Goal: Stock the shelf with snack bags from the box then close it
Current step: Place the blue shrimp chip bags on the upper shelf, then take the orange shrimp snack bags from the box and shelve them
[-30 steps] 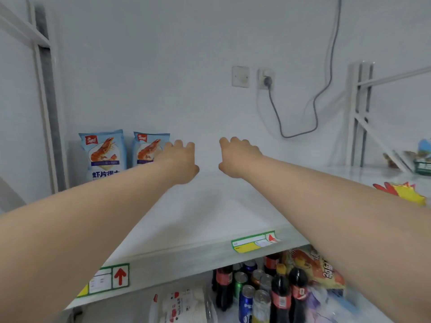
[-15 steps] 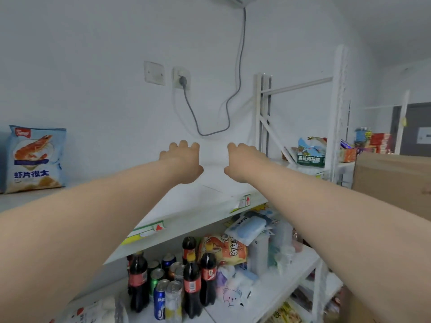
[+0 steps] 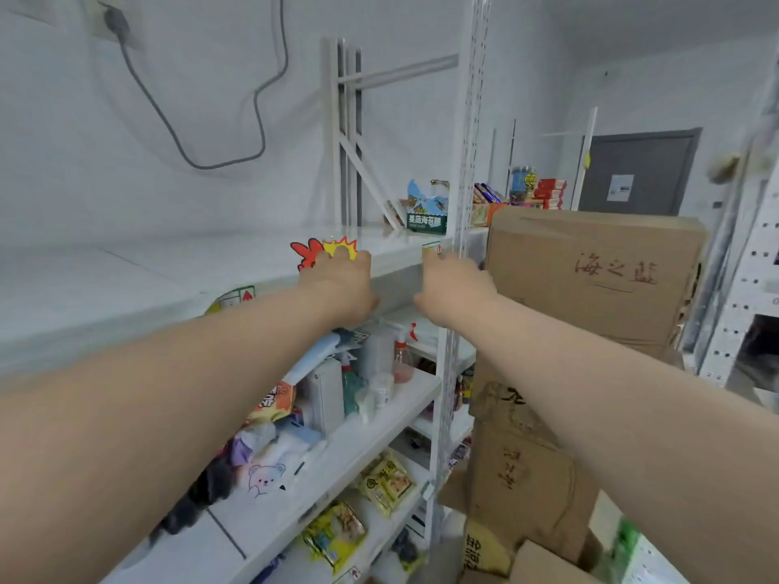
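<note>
The left hand (image 3: 337, 286) and the right hand (image 3: 453, 288) are held out side by side, backs up, with a narrow gap between them. The left fingers (image 3: 350, 259) are loosely bent downward and nothing is gripped. The right fingers (image 3: 449, 263) are slack and empty too, though the tips are blurred.

Just past the left fingers, a red-and-yellow starburst sticker (image 3: 314, 248) is seen on the front of the white shelf (image 3: 126, 284), whose bare board runs away to the left of both hands. Hard against the right fingers the rack's perforated upright (image 3: 468, 162) is seen. Immediately right of it is the cardboard box (image 3: 590, 280), marked with handwritten characters and stacked on further cartons (image 3: 518, 469). Whether its flaps are open cannot be told.

Farther beyond the fingers, a green-and-blue packet (image 3: 425, 212) is set on the same shelf level. Under the hands, a spray bottle (image 3: 402, 356) is stood on the lower shelf (image 3: 358, 436) among crowded goods, and yellow packets (image 3: 385, 482) are laid on the tier beneath.
</note>
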